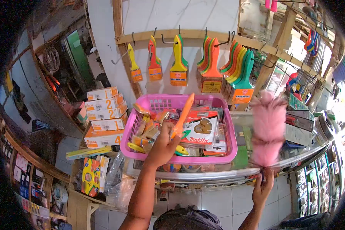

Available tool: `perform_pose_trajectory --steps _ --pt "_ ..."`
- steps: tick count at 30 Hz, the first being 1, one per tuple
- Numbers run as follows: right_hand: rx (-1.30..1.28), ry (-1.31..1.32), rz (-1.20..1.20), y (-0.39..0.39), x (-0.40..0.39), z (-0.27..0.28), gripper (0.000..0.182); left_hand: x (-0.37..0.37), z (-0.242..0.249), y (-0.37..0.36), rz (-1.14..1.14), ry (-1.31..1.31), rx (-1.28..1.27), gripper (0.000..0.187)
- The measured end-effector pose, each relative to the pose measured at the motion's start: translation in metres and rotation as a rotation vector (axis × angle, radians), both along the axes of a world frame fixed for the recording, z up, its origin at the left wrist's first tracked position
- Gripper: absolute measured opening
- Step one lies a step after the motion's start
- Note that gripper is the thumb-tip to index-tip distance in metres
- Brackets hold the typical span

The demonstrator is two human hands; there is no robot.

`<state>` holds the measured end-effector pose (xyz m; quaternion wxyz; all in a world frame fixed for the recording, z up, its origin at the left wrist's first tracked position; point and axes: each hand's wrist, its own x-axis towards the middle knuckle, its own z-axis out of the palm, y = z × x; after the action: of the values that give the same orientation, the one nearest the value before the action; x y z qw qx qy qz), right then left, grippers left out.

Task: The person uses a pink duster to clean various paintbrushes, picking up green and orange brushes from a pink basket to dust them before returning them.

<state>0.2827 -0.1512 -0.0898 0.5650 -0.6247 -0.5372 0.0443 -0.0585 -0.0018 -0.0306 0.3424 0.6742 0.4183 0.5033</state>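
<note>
My left hand [165,145] is over the near part of a pink plastic basket [230,132]. Its fingers close on a paintbrush with an orange handle [185,111], which points up and tilts right; its bristle end is hidden. Around the hand in the basket lie more paintbrushes with yellow and green handles, and a Makita blister pack [201,128] is just to the right. My right hand [263,188] grips the dark handle of a pink feather duster [269,128], held upright at the right of the basket, its fluffy head slightly blurred.
Paintbrushes in several colours [179,63] hang from hooks on a wooden rail [195,34] behind the basket. Stacked orange-and-white boxes [103,124] stand left. The basket rests on a glass counter with a metal edge [218,174]. Packaged goods [301,122] lie right.
</note>
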Motion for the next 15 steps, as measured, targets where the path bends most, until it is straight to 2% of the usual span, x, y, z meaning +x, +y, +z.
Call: perform_pose_trajectory --steps 2,3,6,7,8,10,12,13,14,15 --pt "-0.021 -0.069 0.053 -0.006 -0.004 0.001 0.015 0.007 0.006 -0.004 -0.177 -0.520 -0.206 0.023" --pt "-0.009 -0.100 0.072 -0.006 -0.010 0.006 0.012 0.009 0.012 -0.008 -0.258 -0.610 -0.282 0.028" --pt "0.050 -0.184 0.177 0.004 -0.036 0.022 0.012 0.022 0.016 -0.015 -0.310 -0.703 -0.271 0.038" --pt "0.028 -0.159 0.192 0.005 -0.048 0.029 0.015 0.026 0.013 -0.016 -0.264 -0.780 -0.314 0.055" --pt "0.009 -0.109 0.277 0.006 -0.052 0.024 0.024 0.024 0.002 -0.014 -0.271 -0.736 -0.268 0.055" --pt "-0.120 0.137 0.361 0.004 -0.071 0.010 0.030 0.019 -0.019 -0.010 -0.218 -0.599 -0.128 0.051" --pt "-0.229 0.060 0.489 -0.001 -0.087 0.020 0.039 0.019 -0.032 -0.013 -0.069 -0.410 0.029 0.044" --pt "-0.034 -0.161 0.623 0.009 -0.096 0.030 0.043 0.018 -0.049 -0.009 -0.142 -0.616 -0.001 0.046" --pt "-0.065 0.014 0.638 0.010 -0.104 0.029 0.041 0.017 -0.062 -0.003 -0.226 -0.726 0.024 0.048" --pt "-0.076 0.005 0.616 0.014 -0.104 0.029 0.039 0.019 -0.055 -0.001 -0.316 -0.836 0.045 0.051"
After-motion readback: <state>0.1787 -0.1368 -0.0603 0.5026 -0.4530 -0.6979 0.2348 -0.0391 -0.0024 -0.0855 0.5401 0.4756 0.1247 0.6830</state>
